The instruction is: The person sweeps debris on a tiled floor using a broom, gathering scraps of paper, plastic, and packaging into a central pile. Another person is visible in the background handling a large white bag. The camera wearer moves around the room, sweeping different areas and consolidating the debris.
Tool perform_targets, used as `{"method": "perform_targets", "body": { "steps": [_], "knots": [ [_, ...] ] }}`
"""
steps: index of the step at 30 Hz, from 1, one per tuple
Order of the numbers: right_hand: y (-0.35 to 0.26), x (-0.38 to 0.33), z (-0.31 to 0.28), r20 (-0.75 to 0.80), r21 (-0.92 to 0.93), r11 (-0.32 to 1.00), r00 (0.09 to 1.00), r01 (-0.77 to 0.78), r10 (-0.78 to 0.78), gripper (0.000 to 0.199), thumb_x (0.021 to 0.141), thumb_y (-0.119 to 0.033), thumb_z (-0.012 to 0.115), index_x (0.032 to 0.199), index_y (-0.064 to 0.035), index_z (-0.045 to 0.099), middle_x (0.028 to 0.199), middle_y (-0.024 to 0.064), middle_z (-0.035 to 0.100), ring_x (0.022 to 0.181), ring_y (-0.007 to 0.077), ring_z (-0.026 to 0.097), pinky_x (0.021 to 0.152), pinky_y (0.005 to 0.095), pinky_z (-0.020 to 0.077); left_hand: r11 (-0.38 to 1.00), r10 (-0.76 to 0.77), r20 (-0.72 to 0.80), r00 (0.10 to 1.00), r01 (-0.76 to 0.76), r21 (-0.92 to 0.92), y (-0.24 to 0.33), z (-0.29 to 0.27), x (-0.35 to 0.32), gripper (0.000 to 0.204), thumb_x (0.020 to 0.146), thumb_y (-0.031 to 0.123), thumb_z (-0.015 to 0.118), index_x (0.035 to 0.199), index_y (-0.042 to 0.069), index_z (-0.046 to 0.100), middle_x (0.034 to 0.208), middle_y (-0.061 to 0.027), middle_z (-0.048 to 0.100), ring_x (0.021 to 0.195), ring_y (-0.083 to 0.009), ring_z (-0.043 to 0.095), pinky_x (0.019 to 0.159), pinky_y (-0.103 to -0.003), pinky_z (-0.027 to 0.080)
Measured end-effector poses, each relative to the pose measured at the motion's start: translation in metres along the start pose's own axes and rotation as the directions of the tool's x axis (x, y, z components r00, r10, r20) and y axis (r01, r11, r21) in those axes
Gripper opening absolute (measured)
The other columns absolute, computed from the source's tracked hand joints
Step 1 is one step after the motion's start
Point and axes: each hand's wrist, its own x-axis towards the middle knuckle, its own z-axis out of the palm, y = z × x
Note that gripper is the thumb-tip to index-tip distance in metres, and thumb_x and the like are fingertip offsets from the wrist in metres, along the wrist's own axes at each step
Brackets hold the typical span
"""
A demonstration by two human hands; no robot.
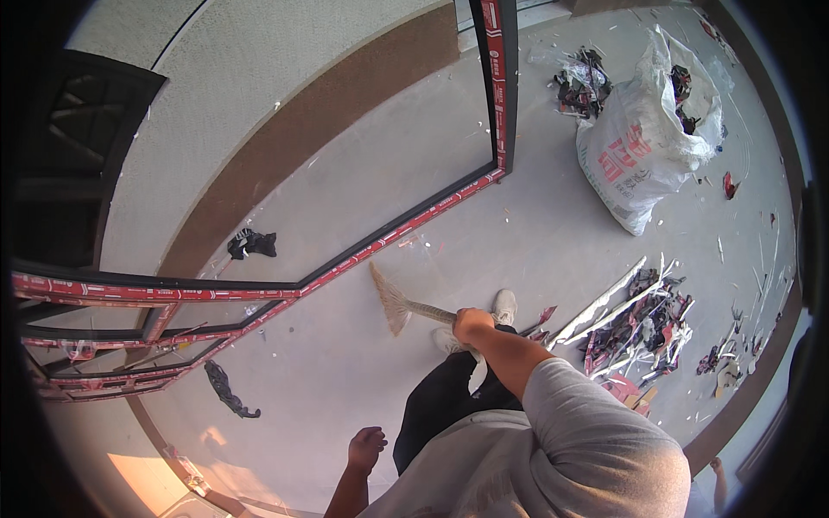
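Observation:
My right hand grips the handle of a straw broom, whose pale bristle head rests on the grey floor beside the door frame. My left hand hangs loose at my side near the lower edge, fingers curled, holding nothing. My white shoes stand just behind the broom. A heap of torn plastic strips and scraps lies on the floor to my right.
A dark door frame wrapped in red tape crosses the floor from left to top. A full white sack stands at the upper right with more scraps beside it. Black rags lie near the frame.

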Motion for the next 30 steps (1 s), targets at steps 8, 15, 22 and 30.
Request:
{"method": "perform_targets", "body": {
  "steps": [8,15,22,30],
  "knots": [
    [0.099,-0.029,0.003,-0.139,0.199,0.923,0.923,-0.329,0.359,0.042,0.092,-0.041,0.054,0.113,-0.0095,0.071,0.114,0.0177,0.071,0.108,0.0343,0.068,0.093,0.0431,0.0533,0.968,0.010,0.102,0.995,-0.036,0.249,-0.021,-0.051,0.015,0.030,0.093,0.017,0.064,0.116,-0.002,0.064,0.098,-0.0087,0.070,0.083,-0.0185,0.069,0.070,-0.031,0.053],
    [0.193,-0.162,0.055,-0.151,0.522,0.639,0.675,-0.566,0.722,0.043,0.090,-0.043,0.059,0.112,-0.0092,0.074,0.108,0.0190,0.072,0.105,0.0353,0.068,0.092,0.0434,0.0526,0.975,0.134,0.101,0.986,-0.149,0.164,0.027,-0.148,0.094,0.027,0.090,0.016,0.064,0.111,-0.001,0.065,0.090,-0.0072,0.067,0.075,-0.0179,0.068,0.063,-0.029,0.053],
    [0.107,-0.242,0.148,-0.193,0.735,0.485,0.540,-0.474,0.819,0.040,0.093,-0.043,0.053,0.109,-0.0104,0.070,0.105,0.0212,0.071,0.103,0.0396,0.067,0.090,0.0495,0.0513,0.975,0.054,0.068,0.996,-0.067,0.213,0.028,-0.216,0.146,0.017,0.088,0.009,0.057,0.101,0.000,0.063,0.082,-0.0068,0.065,0.067,-0.0175,0.064,0.055,-0.029,0.051],
    [0.082,-0.267,0.245,-0.021,0.503,0.696,0.798,-0.513,0.603,0.037,0.091,-0.040,0.054,0.115,-0.0161,0.070,0.109,0.0138,0.072,0.104,0.0338,0.067,0.091,0.0449,0.0527,0.915,0.059,0.182,0.982,-0.126,0.384,0.025,-0.171,0.160,0.016,0.089,0.010,0.057,0.101,0.002,0.063,0.082,-0.0072,0.064,0.065,-0.0176,0.063,0.054,-0.030,0.050]
  ]
}}
